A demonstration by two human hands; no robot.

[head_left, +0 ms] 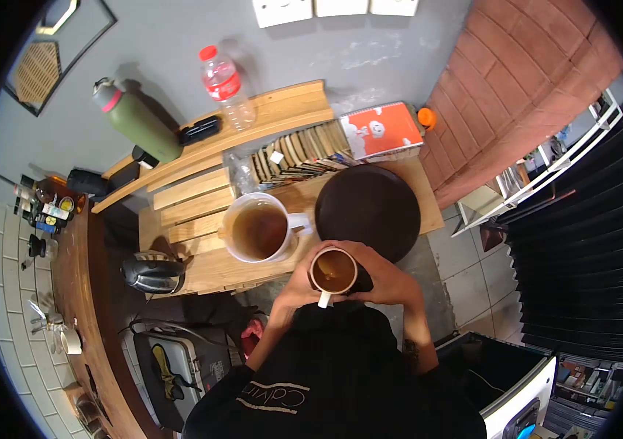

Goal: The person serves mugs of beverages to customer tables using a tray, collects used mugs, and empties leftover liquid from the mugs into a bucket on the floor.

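Both hands hold a mug [334, 271] of brown liquid close to my chest, its small white handle pointing back toward me. My left hand [298, 287] is wrapped round the mug's left side, and my right hand [383, 278] closes round the right side. Just beyond my left hand, a white plastic pitcher [232, 212] with brown liquid in it stands on the slatted wooden table [205, 274]. A round dark brown tray [368, 212] lies on the table ahead of my right hand, reaching past the near edge.
A black kettle [152, 272] stands at the table's left end. Along the back are a green flask [143, 124], a plastic bottle [227, 88], a row of books [304, 154] and a red notebook [382, 132]. A wooden counter [95, 307] runs along the left.
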